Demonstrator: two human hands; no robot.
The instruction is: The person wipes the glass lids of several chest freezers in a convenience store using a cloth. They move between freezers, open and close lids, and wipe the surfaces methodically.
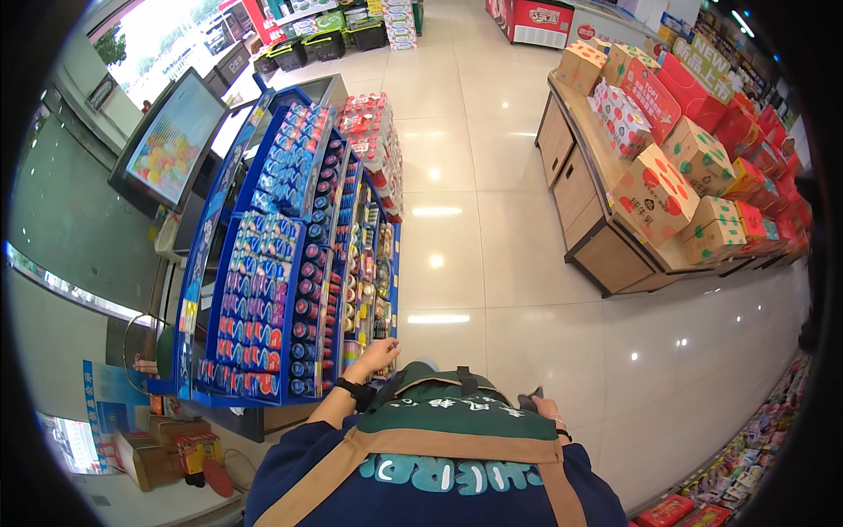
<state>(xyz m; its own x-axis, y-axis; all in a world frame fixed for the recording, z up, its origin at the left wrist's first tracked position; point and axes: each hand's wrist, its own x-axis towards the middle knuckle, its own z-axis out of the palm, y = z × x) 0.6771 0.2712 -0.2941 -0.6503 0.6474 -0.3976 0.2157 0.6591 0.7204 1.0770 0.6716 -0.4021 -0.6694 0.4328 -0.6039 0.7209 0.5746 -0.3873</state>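
Observation:
My left hand point(379, 354), with a black watch point(354, 393) on its wrist, is beside the lower right end of a blue display rack point(186, 329). Its fingers look loosely apart, with nothing visible in them. Packs in blue and red wrappers point(255, 294) fill the rack's slanted left part, and round dark-lidded tubs point(307, 307) stand in a column next to them. My right hand point(546, 408) is low on my right, away from the shelves. Its fingers are closed around a small dark object point(529, 400) whose kind I cannot make out.
Pale tiled floor point(465, 263) runs ahead between the rack and a wooden display counter point(606, 237) with gift cartons point(654, 193). Shrink-wrapped red packs point(369, 132) are stacked behind the rack. A screen point(171, 140) stands at left; low shelves of small packets point(746, 448) line the lower right.

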